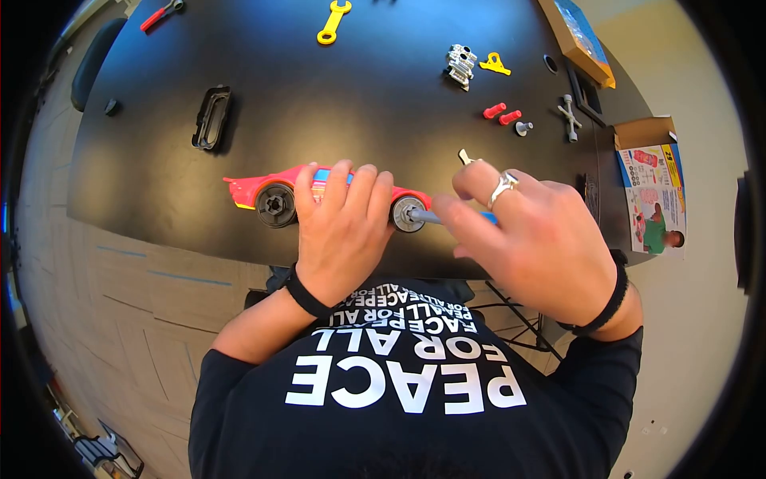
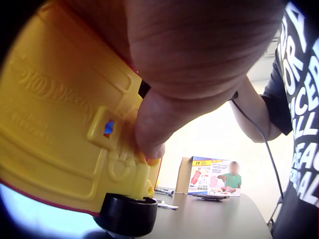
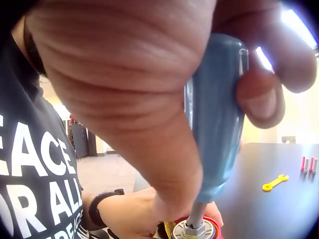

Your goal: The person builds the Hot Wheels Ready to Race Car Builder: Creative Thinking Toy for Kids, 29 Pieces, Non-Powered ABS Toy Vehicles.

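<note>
A red toy car (image 1: 269, 182) lies near the table's front edge, its wheels toward the person. My left hand (image 1: 341, 227) grips the car's middle from above; in the left wrist view the thumb presses on its yellow underside (image 2: 55, 109). My right hand (image 1: 535, 239) holds a blue-handled screwdriver (image 3: 217, 114), thumb and fingers around the handle. Its grey shaft reaches the hub of the right-hand wheel (image 1: 408, 215), and in the right wrist view the tip meets a grey nut (image 3: 194, 230) there. The other wheel (image 1: 276, 205) shows uncovered to the left.
Beyond the car lie a black frame (image 1: 211, 119), a yellow wrench (image 1: 333, 21), a silver engine piece (image 1: 460, 66), a yellow part (image 1: 495, 64), red pegs (image 1: 495, 111) and a grey cross wrench (image 1: 569, 118). A printed box (image 1: 653, 188) stands at the right edge.
</note>
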`<state>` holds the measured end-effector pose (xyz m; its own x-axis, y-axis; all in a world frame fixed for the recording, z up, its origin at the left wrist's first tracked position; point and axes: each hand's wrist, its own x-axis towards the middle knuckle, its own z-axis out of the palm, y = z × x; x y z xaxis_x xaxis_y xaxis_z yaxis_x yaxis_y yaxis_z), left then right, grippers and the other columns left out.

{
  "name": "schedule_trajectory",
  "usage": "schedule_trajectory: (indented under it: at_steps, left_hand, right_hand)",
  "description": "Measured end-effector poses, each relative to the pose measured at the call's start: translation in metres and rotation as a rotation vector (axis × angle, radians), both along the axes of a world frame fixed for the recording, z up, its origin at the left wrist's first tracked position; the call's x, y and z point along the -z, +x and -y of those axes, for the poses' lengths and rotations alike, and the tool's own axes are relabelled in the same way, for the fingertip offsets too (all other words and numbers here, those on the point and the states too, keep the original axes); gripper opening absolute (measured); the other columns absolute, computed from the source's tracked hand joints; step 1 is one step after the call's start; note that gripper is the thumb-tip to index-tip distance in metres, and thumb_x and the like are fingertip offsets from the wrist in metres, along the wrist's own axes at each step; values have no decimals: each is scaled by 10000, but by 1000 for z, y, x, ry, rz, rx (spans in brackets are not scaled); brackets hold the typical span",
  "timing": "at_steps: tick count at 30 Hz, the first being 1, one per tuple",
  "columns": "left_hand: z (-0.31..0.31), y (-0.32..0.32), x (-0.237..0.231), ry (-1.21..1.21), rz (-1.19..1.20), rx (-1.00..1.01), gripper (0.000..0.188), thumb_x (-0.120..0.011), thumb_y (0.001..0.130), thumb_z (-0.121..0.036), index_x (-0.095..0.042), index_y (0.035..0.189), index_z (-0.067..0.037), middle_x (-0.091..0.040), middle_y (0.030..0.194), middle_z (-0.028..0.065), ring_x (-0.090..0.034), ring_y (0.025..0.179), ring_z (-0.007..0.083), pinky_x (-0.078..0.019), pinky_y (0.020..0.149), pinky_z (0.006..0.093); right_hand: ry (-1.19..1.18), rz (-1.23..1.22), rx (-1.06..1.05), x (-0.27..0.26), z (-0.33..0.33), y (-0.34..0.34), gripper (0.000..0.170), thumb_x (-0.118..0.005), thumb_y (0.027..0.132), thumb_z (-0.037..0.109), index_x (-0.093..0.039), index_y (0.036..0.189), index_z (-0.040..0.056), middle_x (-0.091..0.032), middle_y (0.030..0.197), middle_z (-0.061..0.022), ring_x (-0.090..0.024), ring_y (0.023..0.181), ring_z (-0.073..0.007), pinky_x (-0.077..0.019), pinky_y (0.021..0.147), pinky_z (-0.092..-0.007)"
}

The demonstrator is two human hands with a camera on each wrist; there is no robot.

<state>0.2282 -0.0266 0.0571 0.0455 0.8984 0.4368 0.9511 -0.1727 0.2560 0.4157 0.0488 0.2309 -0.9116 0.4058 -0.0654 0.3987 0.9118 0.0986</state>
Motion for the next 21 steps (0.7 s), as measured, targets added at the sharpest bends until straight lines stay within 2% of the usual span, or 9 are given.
schedule_trajectory:
  at_steps: [2, 4, 5, 7, 11, 13, 17, 19, 21]
  left_hand:
    - [0, 0, 1, 11, 4, 5, 591, -880, 779, -234, -680, 1321, -110, -672, 1272, 47, -617, 1294, 280, -367, 1188, 592]
    - [0, 1, 2, 8, 2, 4, 592, -879, 778, -231, -679, 1322, -111, -671, 1274, 47, -617, 1293, 279, -366, 1189, 591]
    - [0, 1, 2, 4, 0, -1, 594, -878, 777, -228, -678, 1323, -111, -670, 1275, 46, -618, 1293, 279, -365, 1190, 591]
    - [0, 0, 0, 1, -1, 2, 597, -879, 774, -226, -678, 1323, -111, -670, 1276, 45, -617, 1294, 278, -365, 1190, 590]
    - [0, 0, 2, 10, -5, 1, 605, -881, 770, -222, -675, 1328, -112, -668, 1281, 43, -614, 1299, 274, -364, 1191, 589]
    - [0, 0, 2, 4, -2, 3, 605, -881, 771, -222, -676, 1329, -112, -669, 1281, 42, -614, 1300, 273, -364, 1191, 590]
    - [0, 0, -1, -11, 4, 6, 601, -883, 773, -225, -680, 1327, -112, -670, 1280, 42, -615, 1298, 273, -363, 1190, 589]
    - [0, 0, -1, -7, 1, 4, 605, -886, 769, -228, -681, 1326, -111, -670, 1280, 42, -613, 1300, 273, -362, 1191, 589]
    - [0, 0, 0, -2, -3, 7, 609, -889, 766, -231, -681, 1325, -111, -669, 1281, 41, -612, 1302, 273, -361, 1191, 589]
  right_hand:
    - [33, 14, -18, 0, 1, 0, 395, -869, 869, 315, -703, 1142, 83, -626, 961, -50, -657, 747, -234, -519, 618, -394]
    - [36, 54, 21, 0, -2, 1, 220, -796, 943, 259, -678, 991, 80, -657, 955, -79, -718, 732, -236, -540, 531, -387]
    - [36, 54, 23, 0, -2, 0, 220, -796, 943, 259, -678, 991, 80, -657, 955, -79, -718, 732, -236, -540, 531, -387]
    - [-67, -4, 78, -2, -2, -2, 390, -866, 891, 288, -697, 1172, 77, -634, 922, -43, -662, 707, -247, -544, 645, -393]
    - [5, 7, -29, 2, -1, 1, 424, -875, 884, 293, -691, 1198, 75, -639, 923, -46, -684, 728, -253, -542, 644, -401]
    - [7, 68, -8, 1, -2, 2, 228, -782, 966, 240, -670, 1053, 62, -642, 843, -64, -710, 676, -250, -549, 560, -385]
    - [-53, 109, 45, 1, -7, 3, 211, -767, 984, 238, -660, 1040, 64, -659, 850, -72, -724, 689, -253, -550, 560, -392]
    - [27, -36, -38, 10, -7, 2, 239, -756, 1013, 278, -647, 1013, 65, -642, 768, -68, -720, 659, -264, -544, 553, -403]
    - [-3, 6, -29, 6, -6, 2, 226, -752, 1005, 263, -642, 1011, 66, -654, 802, -73, -722, 669, -260, -545, 552, -402]
